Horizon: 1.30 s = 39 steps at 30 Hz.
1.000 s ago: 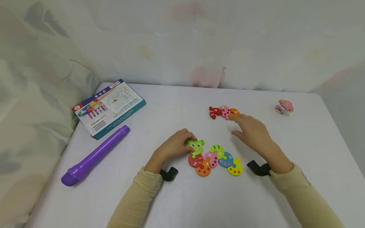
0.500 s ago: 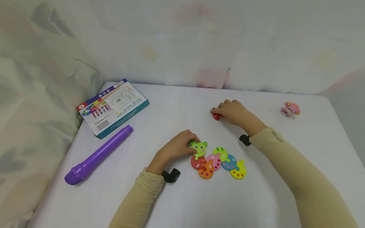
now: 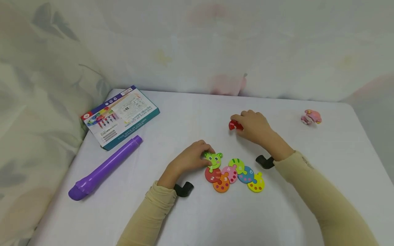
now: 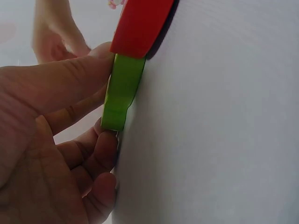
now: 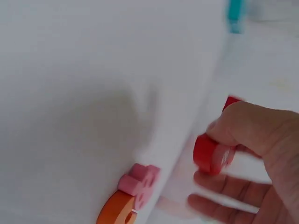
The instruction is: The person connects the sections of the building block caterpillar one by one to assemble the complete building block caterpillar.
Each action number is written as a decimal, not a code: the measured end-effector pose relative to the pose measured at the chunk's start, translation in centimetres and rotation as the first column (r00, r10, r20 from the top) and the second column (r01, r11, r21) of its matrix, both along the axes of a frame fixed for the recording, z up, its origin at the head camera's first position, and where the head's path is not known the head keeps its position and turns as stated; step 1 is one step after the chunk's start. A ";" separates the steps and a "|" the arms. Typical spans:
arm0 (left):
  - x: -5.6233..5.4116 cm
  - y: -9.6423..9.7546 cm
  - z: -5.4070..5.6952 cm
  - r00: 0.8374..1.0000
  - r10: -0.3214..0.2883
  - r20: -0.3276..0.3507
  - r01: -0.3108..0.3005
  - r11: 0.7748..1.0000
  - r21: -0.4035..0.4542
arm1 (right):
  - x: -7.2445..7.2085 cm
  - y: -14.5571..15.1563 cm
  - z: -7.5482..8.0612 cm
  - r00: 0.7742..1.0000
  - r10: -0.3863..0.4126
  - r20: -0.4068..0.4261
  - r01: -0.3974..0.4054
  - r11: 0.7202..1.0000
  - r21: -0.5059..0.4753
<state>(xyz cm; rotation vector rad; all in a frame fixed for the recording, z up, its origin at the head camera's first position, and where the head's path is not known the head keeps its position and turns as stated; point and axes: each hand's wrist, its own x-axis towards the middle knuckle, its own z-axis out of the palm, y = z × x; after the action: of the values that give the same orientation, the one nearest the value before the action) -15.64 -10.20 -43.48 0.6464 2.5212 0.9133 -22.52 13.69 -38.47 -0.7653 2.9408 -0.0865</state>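
My left hand (image 3: pixel 191 158) pinches the edge of a green caterpillar-head puzzle piece (image 3: pixel 215 160), thumb on one side and fingertips on the other. That head joins a curved row of numbered wooden pieces: red 2 (image 3: pixel 212 175), orange 3 (image 3: pixel 221 186), pink 4 (image 3: pixel 230 174), green 5, blue 6 (image 3: pixel 246 175) and a yellow end piece (image 3: pixel 256 183). Farther back, my right hand (image 3: pixel 254 127) holds a red puzzle piece (image 5: pixel 205 154) between thumb and fingers, raised off the table. Below it lie a pink piece (image 5: pixel 142 184) and an orange piece (image 5: pixel 116 209), hidden by the hand in the head view.
At the left lie a flat printed box (image 3: pixel 121 116) and a purple toy microphone (image 3: pixel 106 167). A small pink figurine (image 3: pixel 312 117) stands at the back right. White cloth covers the table (image 3: pixel 191 112), and patterned fabric hangs behind and at the left.
My right hand has moved left from beside the orange piece to the red piece, taken hold of it and lifted it. The left hand stays on the green head piece.
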 end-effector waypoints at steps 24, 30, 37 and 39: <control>0.1 -0.8 0.1 0.999 0.051 0.008 -0.051 0.999 0.002 | 13.2 6.9 -2.8 0.897 -0.388 0.211 0.421 0.896 -0.142; 0.1 -0.4 0.2 0.999 0.042 0.008 -0.042 0.999 0.003 | 13.7 5.9 -2.5 0.921 -0.334 0.200 0.369 0.914 -0.169; 0.1 0.0 0.2 1.000 0.014 -0.003 -0.014 1.000 0.014 | 14.6 5.9 -2.2 0.942 -0.302 0.147 0.322 0.935 -0.145; 0.2 0.1 0.2 1.000 0.010 -0.003 -0.010 1.000 0.016 | 14.7 6.0 -2.2 0.946 -0.292 0.143 0.313 0.938 -0.152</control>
<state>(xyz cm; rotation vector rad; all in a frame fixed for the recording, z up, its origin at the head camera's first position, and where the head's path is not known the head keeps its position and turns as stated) -15.48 -10.07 -43.28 0.6409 2.5249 0.9374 -7.78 19.68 -40.64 -0.3022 2.9365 -0.4023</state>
